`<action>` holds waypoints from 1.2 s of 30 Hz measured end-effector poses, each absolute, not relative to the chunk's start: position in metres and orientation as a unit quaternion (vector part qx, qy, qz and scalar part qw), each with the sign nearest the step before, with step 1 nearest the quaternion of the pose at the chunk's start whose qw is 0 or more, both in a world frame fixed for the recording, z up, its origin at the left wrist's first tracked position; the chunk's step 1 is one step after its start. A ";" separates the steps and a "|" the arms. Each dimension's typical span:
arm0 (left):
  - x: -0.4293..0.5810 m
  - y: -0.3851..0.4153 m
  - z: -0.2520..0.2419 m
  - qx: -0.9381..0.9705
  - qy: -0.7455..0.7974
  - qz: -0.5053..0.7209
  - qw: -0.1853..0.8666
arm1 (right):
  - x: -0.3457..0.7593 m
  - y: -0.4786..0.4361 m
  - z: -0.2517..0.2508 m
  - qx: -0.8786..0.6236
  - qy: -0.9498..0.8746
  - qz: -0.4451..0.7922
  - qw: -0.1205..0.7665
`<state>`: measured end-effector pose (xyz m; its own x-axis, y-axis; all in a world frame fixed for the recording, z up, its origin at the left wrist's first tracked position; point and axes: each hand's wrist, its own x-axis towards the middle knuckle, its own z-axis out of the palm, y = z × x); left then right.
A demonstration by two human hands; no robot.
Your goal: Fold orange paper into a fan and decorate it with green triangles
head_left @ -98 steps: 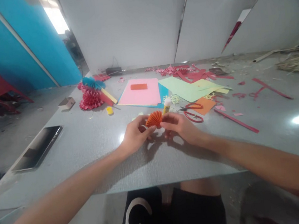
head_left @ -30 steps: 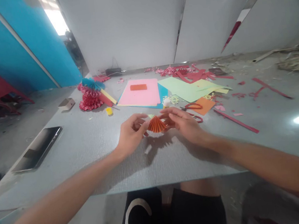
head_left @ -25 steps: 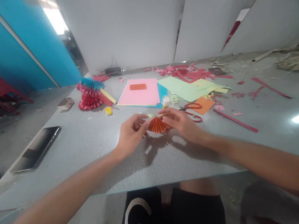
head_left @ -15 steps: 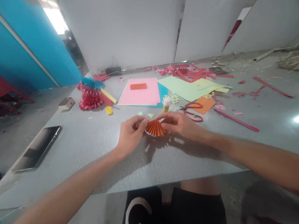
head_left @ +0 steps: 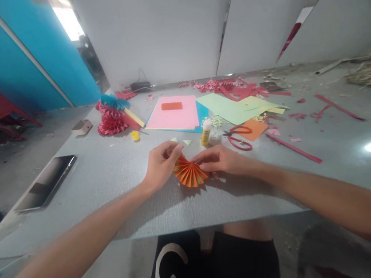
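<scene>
I grip an accordion-pleated orange paper fan (head_left: 191, 174) in both hands above the front part of a grey, glossy desk (head_left: 108, 165), its folds spread in a rounded arc toward me. My left hand (head_left: 164, 164) pinches the fan's upper left side between thumb and fingers, while my right hand (head_left: 224, 159) grasps it at the upper right, thumb and fingertips close to the point where the pleats gather. Whether the fan's lower edge touches the desk, I cannot tell.

Just beyond my right hand, a yellow glue stick with a white top (head_left: 205, 134) stands upright, near a pair of red-handled scissors (head_left: 233, 133) lying beside a flat square of orange paper (head_left: 254, 130). Behind them are pale green paper sheets (head_left: 224, 108). Farther back, a small folded orange paper strip (head_left: 171, 106) rests on a stack of pink paper (head_left: 177, 121). To its left lies a small yellow plastic cap (head_left: 135, 136), near a ruffled crimson paper ornament (head_left: 111, 121) with a blue pleated paper piece (head_left: 115, 102) on top. A flat black rectangular device (head_left: 48, 181) lies near the desk's left edge, well apart from my left hand.
</scene>
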<state>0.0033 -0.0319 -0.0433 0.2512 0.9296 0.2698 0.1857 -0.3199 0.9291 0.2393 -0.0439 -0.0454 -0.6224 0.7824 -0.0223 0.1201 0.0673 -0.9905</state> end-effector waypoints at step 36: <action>0.005 -0.033 -0.045 0.669 0.331 0.343 0.570 | 0.239 -0.046 -0.040 -0.413 -0.681 0.455 0.399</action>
<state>0.0046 -0.0333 -0.0445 0.5453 0.8343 0.0811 0.0528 -0.1307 0.9900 0.2388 -0.0455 -0.0401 -0.3416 0.9248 0.1677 0.1997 0.2458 -0.9485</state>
